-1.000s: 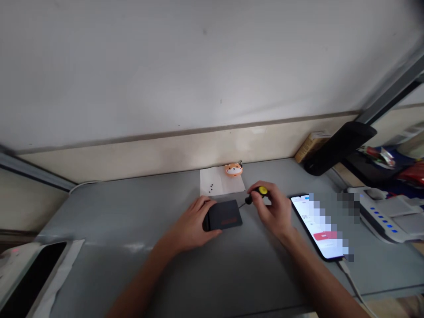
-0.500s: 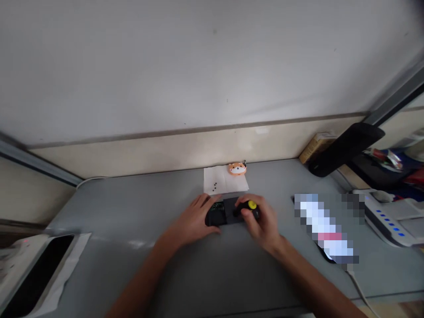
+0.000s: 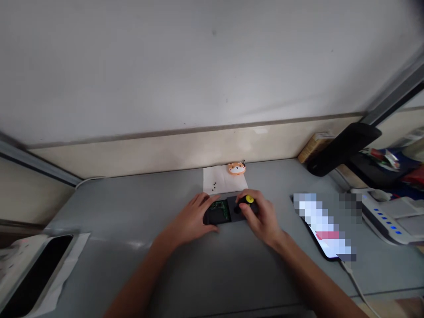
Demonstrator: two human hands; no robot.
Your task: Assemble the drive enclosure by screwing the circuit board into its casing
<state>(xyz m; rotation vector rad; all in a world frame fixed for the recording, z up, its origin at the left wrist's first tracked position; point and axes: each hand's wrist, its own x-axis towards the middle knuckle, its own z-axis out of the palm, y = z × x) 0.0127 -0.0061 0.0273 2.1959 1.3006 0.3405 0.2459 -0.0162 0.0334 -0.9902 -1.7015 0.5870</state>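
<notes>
A dark rectangular electronic device (image 3: pixel 217 216) lies on the grey table in front of me. Its left part is uncovered and shows a green circuit board (image 3: pixel 226 209), while a flat dark grey cover (image 3: pixel 233 215) lies over the right part. My left hand (image 3: pixel 195 216) grips the device's left end, thumb at the near edge and fingers at the far edge. In my right hand (image 3: pixel 263 216) is a stubby screwdriver (image 3: pixel 249 200) with a black and yellow handle, held over the cover. Its tip is hidden. Several tiny dark screws (image 3: pixel 213 186) rest on white paper (image 3: pixel 222 176) behind the device.
An orange animal-faced case (image 3: pixel 236 168) sits on the paper's far edge. Rightward are a lit phone (image 3: pixel 326 234) with a cable, a white power strip (image 3: pixel 380 216), a black cylinder (image 3: pixel 342 150) and a box (image 3: pixel 313 145). Another dark phone (image 3: pixel 39 269) lies at left.
The cover has shifted slightly right relative to the device, and more green board shows at its left edge. My right hand has moved a little up and left with the screwdriver.
</notes>
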